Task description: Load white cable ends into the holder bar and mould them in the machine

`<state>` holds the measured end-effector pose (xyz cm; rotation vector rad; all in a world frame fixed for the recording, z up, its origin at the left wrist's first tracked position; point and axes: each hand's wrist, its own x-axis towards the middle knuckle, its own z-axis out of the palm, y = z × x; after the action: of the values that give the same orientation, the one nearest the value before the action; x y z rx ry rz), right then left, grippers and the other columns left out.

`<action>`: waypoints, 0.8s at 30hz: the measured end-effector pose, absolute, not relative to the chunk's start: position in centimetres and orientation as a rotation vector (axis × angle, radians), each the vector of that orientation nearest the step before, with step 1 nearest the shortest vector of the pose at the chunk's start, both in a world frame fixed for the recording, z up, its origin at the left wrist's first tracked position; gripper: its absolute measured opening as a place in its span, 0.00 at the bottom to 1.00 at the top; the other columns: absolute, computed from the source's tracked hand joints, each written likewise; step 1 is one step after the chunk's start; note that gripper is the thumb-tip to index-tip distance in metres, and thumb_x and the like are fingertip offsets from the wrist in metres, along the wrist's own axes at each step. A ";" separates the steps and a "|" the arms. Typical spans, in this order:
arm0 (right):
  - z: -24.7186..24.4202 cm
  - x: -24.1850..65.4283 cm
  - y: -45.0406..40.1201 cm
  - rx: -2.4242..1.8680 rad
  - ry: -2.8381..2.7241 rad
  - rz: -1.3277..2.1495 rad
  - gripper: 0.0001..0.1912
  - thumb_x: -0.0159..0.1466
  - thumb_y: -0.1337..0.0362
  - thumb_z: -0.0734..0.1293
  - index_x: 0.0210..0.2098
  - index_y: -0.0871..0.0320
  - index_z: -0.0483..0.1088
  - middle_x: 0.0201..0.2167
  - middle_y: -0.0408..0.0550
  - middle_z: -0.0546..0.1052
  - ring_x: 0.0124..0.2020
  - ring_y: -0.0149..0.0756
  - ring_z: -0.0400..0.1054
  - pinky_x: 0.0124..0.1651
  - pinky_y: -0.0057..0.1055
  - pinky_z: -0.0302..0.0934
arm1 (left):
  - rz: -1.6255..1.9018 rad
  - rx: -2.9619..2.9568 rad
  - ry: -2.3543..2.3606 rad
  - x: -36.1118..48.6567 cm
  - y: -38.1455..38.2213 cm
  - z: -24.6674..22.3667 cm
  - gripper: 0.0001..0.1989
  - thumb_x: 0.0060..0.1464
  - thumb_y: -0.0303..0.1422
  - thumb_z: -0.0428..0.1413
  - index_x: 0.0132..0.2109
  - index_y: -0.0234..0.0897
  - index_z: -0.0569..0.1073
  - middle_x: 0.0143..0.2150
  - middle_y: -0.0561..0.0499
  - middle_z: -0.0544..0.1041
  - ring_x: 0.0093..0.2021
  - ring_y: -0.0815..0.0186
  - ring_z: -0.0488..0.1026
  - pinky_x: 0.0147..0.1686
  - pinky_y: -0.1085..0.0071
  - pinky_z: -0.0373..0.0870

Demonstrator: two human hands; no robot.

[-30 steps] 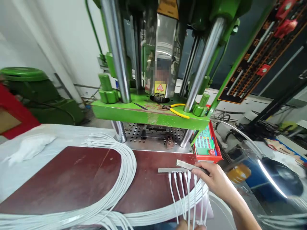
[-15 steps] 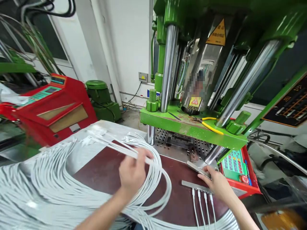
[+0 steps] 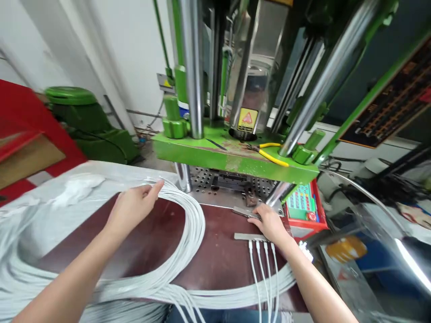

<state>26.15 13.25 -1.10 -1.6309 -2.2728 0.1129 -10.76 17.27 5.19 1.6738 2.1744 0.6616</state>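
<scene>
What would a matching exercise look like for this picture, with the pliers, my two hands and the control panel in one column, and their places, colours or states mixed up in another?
Column one:
1. Pliers
2. Left hand
3. Right hand
4. Control panel

Column two:
A. Holding a flat metal bar
B. Green face with a red surround
C. Near the coiled white cables
D. Lying on the green press plate

Right pairs: 1-D, 2-C, 3-A, 4-B.

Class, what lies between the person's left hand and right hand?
In the head view: part of the coil, brown board, and the bar in the right hand.
</scene>
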 end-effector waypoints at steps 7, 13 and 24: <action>1.5 26.7 10.1 -1.640 -2.187 0.254 0.08 0.66 0.61 0.65 0.43 0.57 0.70 0.40 0.48 0.73 0.44 0.38 0.67 0.47 0.32 0.62 | 0.243 1.778 1.200 1.2 6.2 4.9 0.24 0.56 0.53 0.44 0.24 0.40 0.65 0.22 0.53 0.72 0.26 0.64 0.69 0.27 0.72 0.58; 2.1 27.2 6.8 -1.654 -2.378 0.409 0.10 0.65 0.69 0.65 0.46 0.57 0.71 0.44 0.49 0.73 0.47 0.41 0.66 0.51 0.36 0.61 | -0.134 2.033 1.051 5.1 1.9 2.6 0.19 0.57 0.46 0.48 0.29 0.39 0.75 0.34 0.44 0.80 0.37 0.52 0.75 0.34 0.66 0.59; 4.5 26.9 6.9 -1.625 -2.343 0.314 0.07 0.67 0.71 0.61 0.43 0.58 0.68 0.42 0.49 0.69 0.46 0.40 0.63 0.45 0.34 0.63 | 0.105 1.118 0.785 9.9 0.0 -3.1 0.25 0.45 0.56 0.56 0.35 0.36 0.71 0.30 0.47 0.79 0.30 0.61 0.74 0.31 0.70 0.63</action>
<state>26.95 6.91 4.46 -1.6252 -2.3434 0.3136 9.86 0.04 -3.11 1.1183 0.7852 0.1045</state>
